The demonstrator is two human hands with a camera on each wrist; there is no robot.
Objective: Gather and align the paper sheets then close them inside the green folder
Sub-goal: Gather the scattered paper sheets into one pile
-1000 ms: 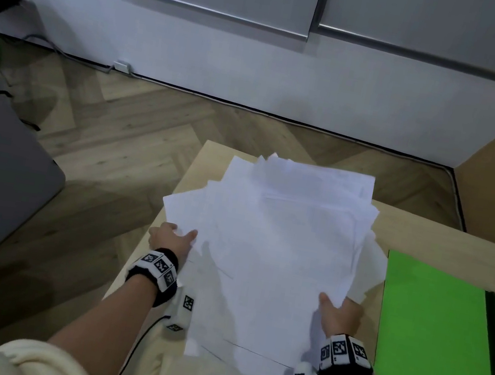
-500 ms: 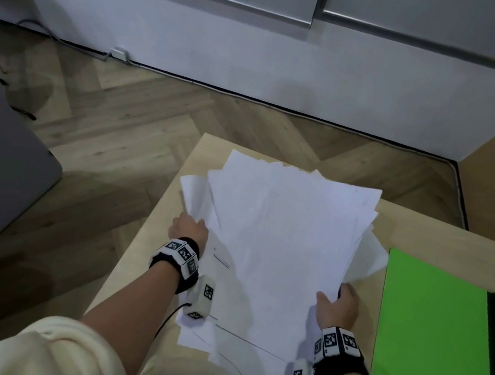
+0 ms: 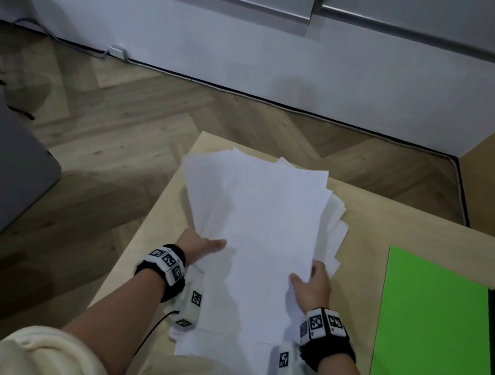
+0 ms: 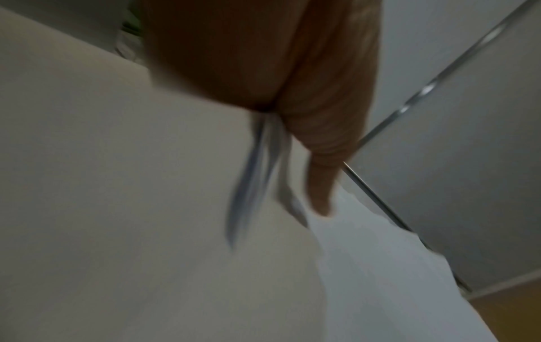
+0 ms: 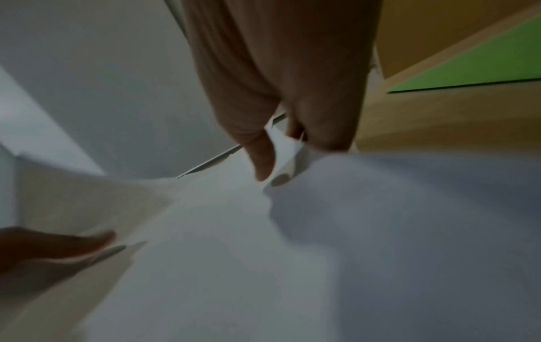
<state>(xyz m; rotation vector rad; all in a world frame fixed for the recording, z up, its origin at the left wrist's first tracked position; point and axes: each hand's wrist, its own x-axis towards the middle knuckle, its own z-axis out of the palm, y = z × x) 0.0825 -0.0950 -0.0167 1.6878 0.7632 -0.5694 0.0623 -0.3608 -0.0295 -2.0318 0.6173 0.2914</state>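
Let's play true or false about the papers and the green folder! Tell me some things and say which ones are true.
1. Both hands hold the papers. True: the left hand grips their left edge and the right hand their right edge.
2. The papers are already inside the folder. False: the folder lies apart, to the right of them on the table.
3. The papers make a neat stack. False: the far edges fan out unevenly.
4. The folder lies open. True: two green panels show with a dark spine between them.
5. The folder is red. False: it is bright green.
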